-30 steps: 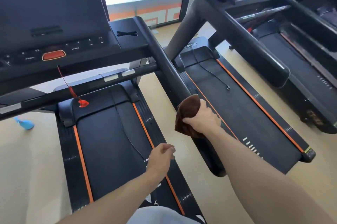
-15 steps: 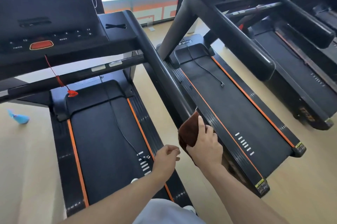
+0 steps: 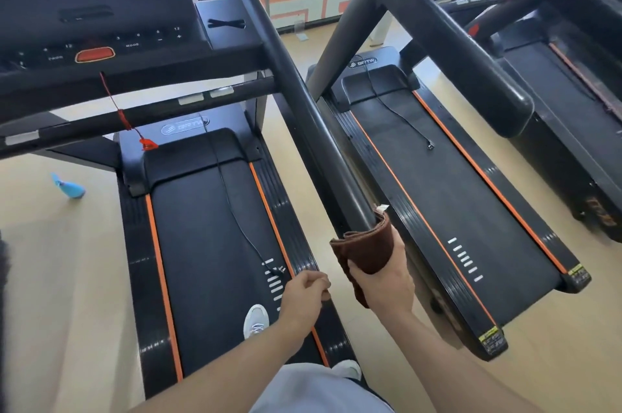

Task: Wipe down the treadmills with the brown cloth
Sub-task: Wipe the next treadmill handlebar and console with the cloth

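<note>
The brown cloth (image 3: 368, 249) is a thick, plush piece of fabric, rust-brown, folded over so its upper edge shows two rolled layers, with a small pale tag sticking up at its far corner. It is wrapped around the near end of the black handrail (image 3: 313, 130) of the treadmill (image 3: 215, 227) the person stands on, at about 5 o'clock from the centre of the view. The right hand (image 3: 383, 281) grips the cloth from below and behind, thumb across the front face, fingers curled round the far side (their tips are hidden by the fabric).

The left hand (image 3: 304, 295) hangs just beside it, at 9 o'clock from the cloth, curled into a loose fist and holding nothing visible. It hovers over the orange stripe along the right edge of the belt.

A white shoe (image 3: 255, 321) rests on the belt below that hand. A second treadmill (image 3: 447, 210) lies at 3 o'clock from the cloth, a thin black cord trailing down its deck. At 9 o'clock in the view, a blue spray bottle (image 3: 69, 187) sits on the tan floor (image 3: 67, 278). A red safety clip (image 3: 148, 144) dangles beneath the console.
</note>
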The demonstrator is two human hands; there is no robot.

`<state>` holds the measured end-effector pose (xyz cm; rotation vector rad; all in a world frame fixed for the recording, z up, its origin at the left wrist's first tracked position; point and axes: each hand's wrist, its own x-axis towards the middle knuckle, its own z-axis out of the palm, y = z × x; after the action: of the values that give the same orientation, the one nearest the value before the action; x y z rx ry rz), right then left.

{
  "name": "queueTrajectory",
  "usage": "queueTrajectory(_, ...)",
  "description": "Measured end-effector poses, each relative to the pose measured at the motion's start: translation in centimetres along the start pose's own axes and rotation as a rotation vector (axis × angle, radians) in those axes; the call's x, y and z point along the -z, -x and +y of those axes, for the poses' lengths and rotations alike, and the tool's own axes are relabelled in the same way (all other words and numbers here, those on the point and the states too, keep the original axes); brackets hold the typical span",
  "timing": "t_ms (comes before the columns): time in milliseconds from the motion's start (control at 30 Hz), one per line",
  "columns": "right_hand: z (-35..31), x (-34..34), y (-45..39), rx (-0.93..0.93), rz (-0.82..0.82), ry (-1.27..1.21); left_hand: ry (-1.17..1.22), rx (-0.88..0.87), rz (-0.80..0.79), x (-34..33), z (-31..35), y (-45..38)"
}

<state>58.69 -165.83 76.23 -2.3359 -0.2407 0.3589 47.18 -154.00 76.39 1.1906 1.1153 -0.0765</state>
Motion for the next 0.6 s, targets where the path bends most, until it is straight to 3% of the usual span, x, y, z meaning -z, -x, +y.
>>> queueTrajectory(300,1.7,1.1,-0.6,-0.116,-0.185,-0.06,-0.109,-0.003,-0.238,-1.0,1.4,-2.4)
queueTrajectory(400,2.4,0.9,-0.1,-0.182,-0.198,-0.146,-0.1,0.059,-0.353,-1.2,2.0,-3.4)
queueTrajectory(600,3.1,-0.4,2.0,-0.37,-0.129,-0.324,-0.123,0.162,-0.436,-1.5,1.5,-4.5)
